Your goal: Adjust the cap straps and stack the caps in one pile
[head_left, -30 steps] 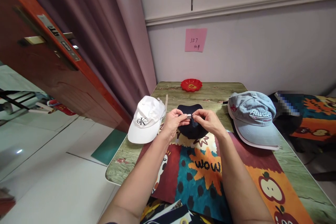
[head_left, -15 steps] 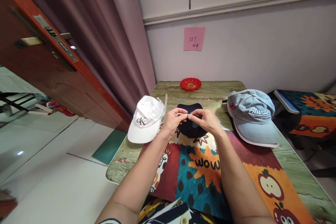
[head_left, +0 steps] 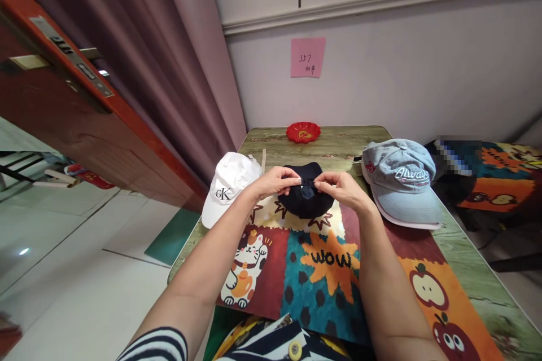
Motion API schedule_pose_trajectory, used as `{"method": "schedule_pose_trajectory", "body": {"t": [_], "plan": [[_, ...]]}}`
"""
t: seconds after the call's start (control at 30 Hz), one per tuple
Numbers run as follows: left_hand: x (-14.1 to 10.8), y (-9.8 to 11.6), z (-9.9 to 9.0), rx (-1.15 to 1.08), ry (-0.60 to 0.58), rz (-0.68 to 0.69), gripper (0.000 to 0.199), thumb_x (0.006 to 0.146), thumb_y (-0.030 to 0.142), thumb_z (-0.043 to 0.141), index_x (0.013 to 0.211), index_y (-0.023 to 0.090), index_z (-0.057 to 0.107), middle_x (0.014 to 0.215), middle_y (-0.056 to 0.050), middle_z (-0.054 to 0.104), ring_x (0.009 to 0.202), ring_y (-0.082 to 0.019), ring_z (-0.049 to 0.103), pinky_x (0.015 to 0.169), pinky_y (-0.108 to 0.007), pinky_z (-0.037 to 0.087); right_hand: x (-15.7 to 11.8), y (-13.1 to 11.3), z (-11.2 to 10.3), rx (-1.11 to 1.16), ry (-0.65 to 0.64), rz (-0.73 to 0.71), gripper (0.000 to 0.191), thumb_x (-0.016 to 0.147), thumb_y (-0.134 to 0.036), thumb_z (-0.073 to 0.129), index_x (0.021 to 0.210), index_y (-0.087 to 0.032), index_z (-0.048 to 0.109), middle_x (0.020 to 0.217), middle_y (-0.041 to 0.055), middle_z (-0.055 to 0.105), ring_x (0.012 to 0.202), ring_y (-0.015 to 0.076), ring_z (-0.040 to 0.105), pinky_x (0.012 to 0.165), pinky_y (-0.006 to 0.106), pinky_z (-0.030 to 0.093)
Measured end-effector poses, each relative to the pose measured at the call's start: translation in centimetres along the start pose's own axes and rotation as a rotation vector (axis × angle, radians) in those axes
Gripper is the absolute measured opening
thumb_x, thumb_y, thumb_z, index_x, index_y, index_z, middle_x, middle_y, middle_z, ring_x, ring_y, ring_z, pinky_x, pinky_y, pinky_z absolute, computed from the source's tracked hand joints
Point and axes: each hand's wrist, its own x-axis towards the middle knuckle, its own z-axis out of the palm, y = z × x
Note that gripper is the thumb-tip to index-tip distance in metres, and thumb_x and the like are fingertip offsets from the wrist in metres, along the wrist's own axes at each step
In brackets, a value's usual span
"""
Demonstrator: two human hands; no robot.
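A dark navy or black cap [head_left: 305,207] lies on the colourful mat in the middle of the table, its back opening towards me. Across that opening runs its thin adjustment strap [head_left: 307,183]. My left hand [head_left: 276,181] pinches the strap's left part between thumb and fingers, and my right hand [head_left: 342,187] pinches its right part. A short gap separates the two sets of fingertips. Left of my hands sits a white cap [head_left: 237,172] with black letters. To the right, a light blue denim cap [head_left: 400,166] rests on top of a paler one, whose brim edge shows.
A red scalloped dish [head_left: 304,132] stands at the table's far edge, by the wall with a pink note [head_left: 308,57]. Under the caps spreads the printed mat [head_left: 292,304]. An open wooden door [head_left: 105,135] and a purple curtain [head_left: 186,67] are on the left.
My hands have moved apart, from nearly touching to a short gap with the cap's strap between them. The view has shifted slightly.
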Motion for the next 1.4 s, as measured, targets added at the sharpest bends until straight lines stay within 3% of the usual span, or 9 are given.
{"method": "schedule_pose_trajectory", "body": {"t": [0.33,0.53,0.67,0.8,0.87,0.97,1.13,1.27,1.4], "plan": [[0.4,-1.0,-0.1,-0.082,0.086,0.043,0.033,0.069,0.045,0.084,0.080,0.015,0.074,0.054,0.003,0.054,0.045,-0.007,0.043,0.045,-0.019,0.032,0.1,0.9,-0.6,0.072,0.009,-0.042,0.039,0.087,-0.054,0.062,0.080,-0.017,0.071,0.073,0.0023,0.065,0.072,0.0174,0.056,0.067,0.029,0.044],[-0.9,-0.5,-0.5,-0.016,0.112,0.075,0.032,0.074,0.044,0.080,0.090,0.017,0.076,0.073,-0.002,0.067,0.053,-0.008,0.049,0.049,-0.019,0.035,-1.2,2.5,-3.0,0.096,-0.013,0.009,0.036,0.087,-0.044,0.066,0.113,-0.021,0.076,0.116,0.0074,0.075,0.112,0.0279,0.065,0.101,0.040,0.047],[-2.0,-0.3,-2.1,0.129,0.189,0.156,0.046,0.073,0.044,0.080,0.114,0.023,0.075,0.121,-0.010,0.070,0.099,-0.020,0.067,0.079,-0.027,0.053,-1.7,5.5,-4.1,-0.098,0.007,0.039,0.053,0.079,-0.017,0.062,0.131,-0.028,0.070,0.136,0.0058,0.067,0.129,0.0282,0.058,0.114,0.044,0.040],[-1.2,-1.0,-2.4,0.364,0.070,0.243,0.072,0.052,0.034,0.092,0.122,0.030,0.072,0.146,-0.010,0.057,0.138,-0.033,0.049,0.113,-0.043,0.039,-0.7,7.7,-2.6,-0.329,-0.015,0.065,0.063,0.065,-0.006,0.069,0.122,-0.033,0.075,0.141,0.0056,0.062,0.126,0.0295,0.061,0.112,0.041,0.044],[-0.2,-1.3,-1.8,0.430,0.023,0.247,0.071,0.049,0.028,0.091,0.117,0.030,0.073,0.141,-0.009,0.061,0.138,-0.035,0.049,0.117,-0.048,0.033,0.0,7.8,-1.8,-0.352,-0.019,0.065,0.048,0.067,-0.009,0.072,0.109,-0.030,0.080,0.143,0.0070,0.061,0.126,0.0303,0.062,0.112,0.042,0.044],[0.7,-1.0,-1.2,0.464,-0.018,0.184,0.031,0.056,0.025,0.084,0.086,0.024,0.076,0.100,-0.005,0.075,0.110,-0.031,0.066,0.108,-0.046,0.043,0.4,6.6,-1.4,-0.249,0.034,-0.024,0.019,0.076,-0.023,0.072,0.092,-0.026,0.081,0.144,0.0074,0.060,0.128,0.0296,0.060,0.114,0.044,0.041],[-1.6,2.4,-2.6,0.024,-0.117,0.102,0.025,0.069,0.033,0.082,0.086,0.017,0.074,0.085,-0.005,0.074,0.081,-0.021,0.070,0.078,-0.031,0.056,-0.3,2.9,-2.2,0.167,0.183,-0.162,0.033,0.082,-0.047,0.072,0.104,-0.023,0.076,0.125,0.0083,0.072,0.121,0.0304,0.064,0.106,0.044,0.046],[-3.5,4.7,-2.3,-0.419,0.102,0.141,0.045,0.061,0.041,0.091,0.095,0.018,0.072,0.088,-0.007,0.075,0.086,-0.024,0.073,0.076,-0.033,0.058,-0.8,1.2,-1.7,0.404,0.297,-0.056,0.053,0.084,-0.065,0.064,0.115,-0.023,0.071,0.104,0.0103,0.077,0.100,0.0319,0.071,0.083,0.042,0.057],[-3.9,3.9,1.4,-0.656,0.290,0.163,0.057,0.074,0.070,0.073,0.099,0.018,0.071,0.085,-0.011,0.075,0.100,-0.034,0.072,0.078,-0.043,0.059,0.2,1.0,0.4,0.187,0.300,-0.047,0.069,0.090,-0.078,0.037,0.117,-0.022,0.069,0.107,0.0147,0.076,0.097,0.0315,0.072,0.076,0.041,0.059]]}}
